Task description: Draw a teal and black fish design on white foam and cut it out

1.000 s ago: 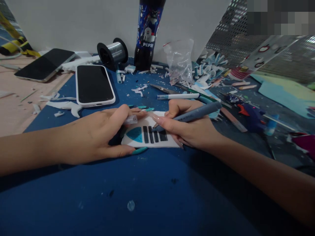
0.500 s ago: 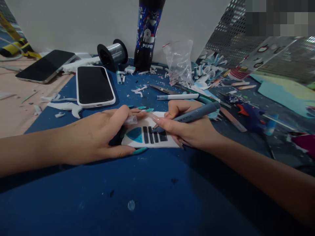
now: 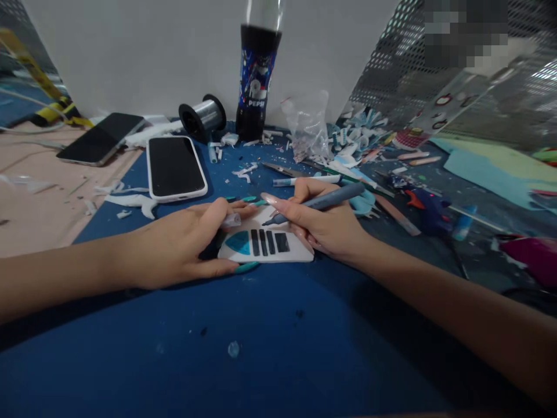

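Note:
A white flat piece (image 3: 296,253) lies on the blue table surface, marked with a teal curved shape, several black stripes and a black block. My left hand (image 3: 183,244) steadies its left end, fingertips along the far edge and thumb at the near edge. Tucked in the fingers of that hand is a translucent pen cap (image 3: 232,220). Closed in a writing grip, my right hand (image 3: 324,223) holds a grey-blue marker (image 3: 333,198). The marker's dark tip is over the piece, just above the stripes; whether it touches I cannot tell.
Behind the hands are a white-cased phone (image 3: 176,168), a wire spool (image 3: 203,118), a Pepsi bottle (image 3: 255,87), scissors (image 3: 282,169) and another marker (image 3: 304,180). A plastic bag (image 3: 307,128) stands near foam scraps (image 3: 359,130). A glue gun (image 3: 429,210) lies right.
The marker tip has moved from the stripes to the white area above them, and my right hand has shifted slightly left. The head view has tilted up, showing more of the bottle.

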`<state>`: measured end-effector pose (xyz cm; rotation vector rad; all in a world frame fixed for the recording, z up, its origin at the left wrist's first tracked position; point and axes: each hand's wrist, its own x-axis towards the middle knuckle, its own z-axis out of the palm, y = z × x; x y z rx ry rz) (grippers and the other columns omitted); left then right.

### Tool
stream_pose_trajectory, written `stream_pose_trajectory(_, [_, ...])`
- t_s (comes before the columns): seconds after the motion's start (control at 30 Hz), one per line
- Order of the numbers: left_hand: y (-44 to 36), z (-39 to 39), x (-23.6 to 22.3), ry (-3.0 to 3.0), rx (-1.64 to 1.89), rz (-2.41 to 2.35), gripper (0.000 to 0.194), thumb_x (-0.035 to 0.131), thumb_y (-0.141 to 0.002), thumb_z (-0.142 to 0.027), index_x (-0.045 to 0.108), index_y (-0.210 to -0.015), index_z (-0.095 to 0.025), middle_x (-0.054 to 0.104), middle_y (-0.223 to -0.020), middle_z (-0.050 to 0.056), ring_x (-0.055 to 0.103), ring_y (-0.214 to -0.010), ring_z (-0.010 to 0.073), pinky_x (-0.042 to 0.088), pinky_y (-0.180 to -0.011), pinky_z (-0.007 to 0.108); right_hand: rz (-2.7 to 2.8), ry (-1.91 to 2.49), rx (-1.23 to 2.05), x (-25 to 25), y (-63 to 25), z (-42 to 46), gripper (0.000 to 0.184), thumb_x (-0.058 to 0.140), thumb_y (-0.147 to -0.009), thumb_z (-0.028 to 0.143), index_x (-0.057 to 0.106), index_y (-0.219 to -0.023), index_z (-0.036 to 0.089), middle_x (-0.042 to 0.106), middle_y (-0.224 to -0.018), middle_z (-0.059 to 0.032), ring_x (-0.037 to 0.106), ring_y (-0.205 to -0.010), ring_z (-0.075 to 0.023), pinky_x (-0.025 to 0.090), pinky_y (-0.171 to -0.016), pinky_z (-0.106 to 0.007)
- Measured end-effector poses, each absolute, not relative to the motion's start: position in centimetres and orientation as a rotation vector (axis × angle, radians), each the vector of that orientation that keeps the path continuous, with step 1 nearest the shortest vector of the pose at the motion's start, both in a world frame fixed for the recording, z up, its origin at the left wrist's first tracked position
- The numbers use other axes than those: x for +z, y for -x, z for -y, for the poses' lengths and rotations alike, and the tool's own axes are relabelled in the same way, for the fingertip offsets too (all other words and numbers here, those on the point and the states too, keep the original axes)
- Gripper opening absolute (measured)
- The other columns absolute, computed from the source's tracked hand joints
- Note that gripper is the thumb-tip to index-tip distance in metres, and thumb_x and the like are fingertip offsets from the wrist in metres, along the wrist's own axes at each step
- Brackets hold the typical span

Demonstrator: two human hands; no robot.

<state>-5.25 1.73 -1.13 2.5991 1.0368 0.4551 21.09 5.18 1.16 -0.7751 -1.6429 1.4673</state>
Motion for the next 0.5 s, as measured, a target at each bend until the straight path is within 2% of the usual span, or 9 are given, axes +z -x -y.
stream_pose_trajectory(0.13, [4.5, -1.4, 0.3, -2.663, 0.440, -1.364, 0.068, 0.054, -0.091, -0.064, 0.044, -0.138, -0.016, 0.053, -0.157, 0.021, 0.059, -0.138, 0.0345, 0.057, -0.108, 0.047, 1.474, 0.808, 1.532, 0.7, -21.0, -5.5, 0.055, 0.089, -0.075, 0.050, 0.045, -0.059, 0.022, 0.047, -0.034, 0.0092, 0.033, -0.024, -0.0042, 0.025, -0.028, -0.016])
stream_pose_trajectory(0.27, [3.2, -2.1, 2.7, -2.465, 0.477, -2.172, 0.070, 0.065, -0.092, -0.056, 0.053, -0.129, 0.001, 0.044, -0.153, 0.036, 0.039, -0.147, 0.0499, 0.039, -0.118, 0.066, 1.464, 0.802, 1.495, 0.4, -21.0, -5.9, 0.059, 0.087, -0.076, 0.055, 0.041, -0.059, 0.023, 0.045, -0.034, 0.0091, 0.031, -0.026, -0.0039, 0.021, -0.028, -0.016])
stream_pose_trajectory(0.3, [2.8, -2.5, 3.3, -2.359, 0.455, -2.353, 0.072, 0.067, -0.092, -0.058, 0.054, -0.131, 0.002, 0.047, -0.150, 0.035, 0.044, -0.143, 0.0498, 0.042, -0.113, 0.067, 1.464, 0.808, 1.492, 0.3, -21.1, -6.0, 0.059, 0.087, -0.077, 0.054, 0.041, -0.059, 0.023, 0.045, -0.035, 0.0091, 0.031, -0.027, -0.0041, 0.021, -0.029, -0.017])
stream_pose_trajectory(0.33, [2.5, -3.0, 3.8, -2.249, 0.423, -2.502, 0.068, 0.067, -0.094, -0.057, 0.055, -0.134, -0.003, 0.052, -0.146, 0.028, 0.051, -0.137, 0.0445, 0.046, -0.110, 0.065, 1.466, 0.818, 1.489, 0.2, -21.2, -6.1, 0.058, 0.086, -0.079, 0.052, 0.041, -0.060, 0.022, 0.045, -0.036, 0.0092, 0.031, -0.028, -0.0042, 0.022, -0.030, -0.017])
stream_pose_trajectory(0.37, [2.2, -3.7, 4.2, -2.135, 0.389, -2.628, 0.056, 0.066, -0.098, -0.053, 0.057, -0.138, -0.015, 0.056, -0.145, 0.017, 0.057, -0.133, 0.0353, 0.050, -0.109, 0.059, 1.466, 0.833, 1.485, 0.0, -21.2, -6.3, 0.054, 0.084, -0.083, 0.048, 0.043, -0.061, 0.021, 0.045, -0.039, 0.0094, 0.032, -0.030, -0.0042, 0.024, -0.031, -0.016])
stream_pose_trajectory(0.4, [1.9, -4.4, 4.6, -2.034, 0.359, -2.719, 0.049, 0.066, -0.100, -0.047, 0.058, -0.138, -0.017, 0.059, -0.143, 0.014, 0.060, -0.128, 0.0320, 0.052, -0.106, 0.056, 1.471, 0.857, 1.485, -0.1, -21.3, -6.4, 0.046, 0.081, -0.088, 0.044, 0.050, -0.066, 0.019, 0.050, -0.046, 0.0083, 0.037, -0.034, -0.0046, 0.030, -0.034, -0.016])
stream_pose_trajectory(0.43, [1.6, -5.2, 5.0, -1.927, 0.327, -2.792, 0.045, 0.066, -0.101, -0.043, 0.059, -0.137, -0.017, 0.060, -0.140, 0.014, 0.062, -0.125, 0.0309, 0.055, -0.104, 0.054, 1.475, 0.886, 1.483, -0.2, -21.3, -6.5, 0.033, 0.075, -0.095, 0.040, 0.060, -0.078, 0.016, 0.060, -0.061, 0.0050, 0.049, -0.044, -0.0063, 0.042, -0.042, -0.018])
stream_pose_trajectory(0.47, [1.3, -6.1, 5.3, -1.841, 0.294, -2.829, 0.044, 0.066, -0.101, -0.042, 0.059, -0.137, -0.017, 0.061, -0.139, 0.013, 0.064, -0.123, 0.0300, 0.056, -0.102, 0.053, 1.485, 0.916, 1.489, -0.3, -21.2, -6.7, 0.023, 0.069, -0.100, 0.037, 0.067, -0.098, 0.014, 0.069, -0.084, -0.0004, 0.063, -0.063, -0.0099, 0.055, -0.057, -0.023])
stream_pose_trajectory(0.5, [1.1, -6.9, 5.7, -1.747, 0.261, -2.855, 0.042, 0.066, -0.102, -0.040, 0.060, -0.136, -0.017, 0.062, -0.138, 0.013, 0.065, -0.121, 0.0292, 0.057, -0.100, 0.051, 1.488, 0.945, 1.490, -0.3, -21.1, -6.8, 0.026, 0.066, -0.102, 0.037, 0.067, -0.117, 0.015, 0.071, -0.107, -0.0063, 0.070, -0.085, -0.0160, 0.062, -0.073, -0.032])
